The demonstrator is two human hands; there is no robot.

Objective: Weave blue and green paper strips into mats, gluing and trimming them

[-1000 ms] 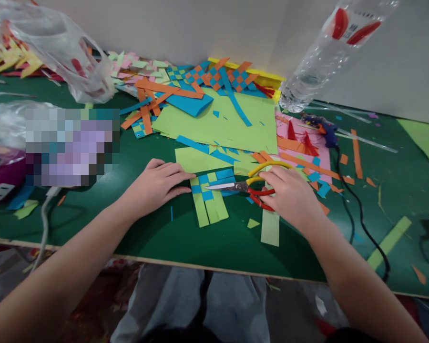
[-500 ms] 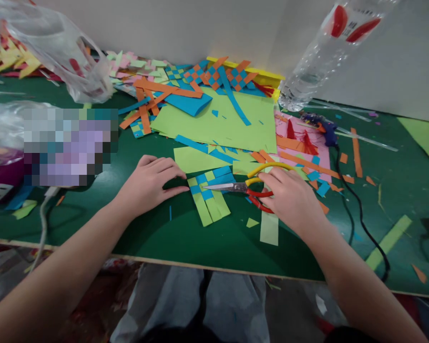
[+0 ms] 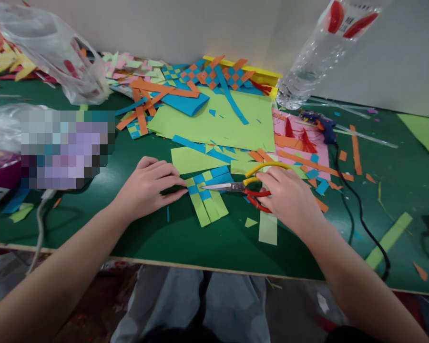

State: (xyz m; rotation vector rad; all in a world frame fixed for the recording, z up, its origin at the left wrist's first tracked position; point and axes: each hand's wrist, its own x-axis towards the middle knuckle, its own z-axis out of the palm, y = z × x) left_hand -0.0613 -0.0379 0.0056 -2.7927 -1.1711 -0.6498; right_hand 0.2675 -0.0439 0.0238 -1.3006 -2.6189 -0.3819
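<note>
A small woven piece of green and blue paper strips (image 3: 210, 202) lies on the green table, its loose strip ends spreading toward me and to the right. My left hand (image 3: 152, 186) pinches its left edge between thumb and fingertips. In my right hand (image 3: 291, 197) is a pair of scissors (image 3: 238, 186) with yellow and red handles. The blades look closed and lie across the top of the weave, pointing left, their tip near its middle. Below my right hand sits a pale green strip (image 3: 268, 229), with a small green scrap (image 3: 250, 222) beside it.
Green paper sheets (image 3: 214, 121) and finished woven fish (image 3: 210, 74) lie at the back. A tilted plastic bottle (image 3: 307, 66) leans near the wall. A glue gun (image 3: 325, 128) with a black cord rests at right. Left are a plastic bag (image 3: 82, 81) and a white cable (image 3: 40, 228).
The whole view has shifted slightly. My hands, the scissors and the woven paper keep almost the same positions relative to one another.
</note>
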